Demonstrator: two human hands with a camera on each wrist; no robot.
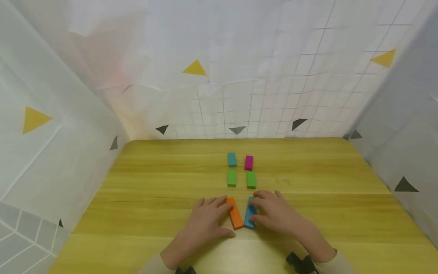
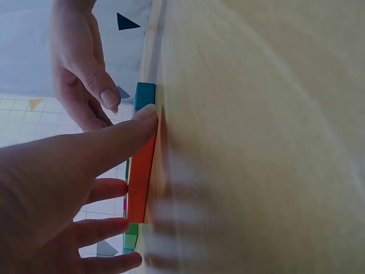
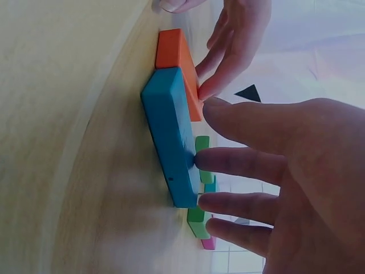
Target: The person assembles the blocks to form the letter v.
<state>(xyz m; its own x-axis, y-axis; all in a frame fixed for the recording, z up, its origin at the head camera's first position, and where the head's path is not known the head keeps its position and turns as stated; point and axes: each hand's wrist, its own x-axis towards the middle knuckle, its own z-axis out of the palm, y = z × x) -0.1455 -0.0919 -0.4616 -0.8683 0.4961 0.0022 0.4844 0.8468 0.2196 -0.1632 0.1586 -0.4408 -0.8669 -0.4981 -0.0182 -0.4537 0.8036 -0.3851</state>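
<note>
On the counter [image 1: 154,171], farther back, lie four short blocks — two green blocks [image 1: 231,178], one teal block [image 1: 232,159], one magenta block [image 1: 248,162]. Nearer, the left hand [image 1: 208,219], loosely spread, touches one orange block [image 1: 235,215]; the right hand [image 1: 276,212], fingers relaxed, touches one blue block [image 1: 249,222].

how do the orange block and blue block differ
The orange block slants with its far end to the left, the blue block to the right. The left hand is at the orange block, the right hand at the blue block. Both are long and lie flat on the table.
</note>
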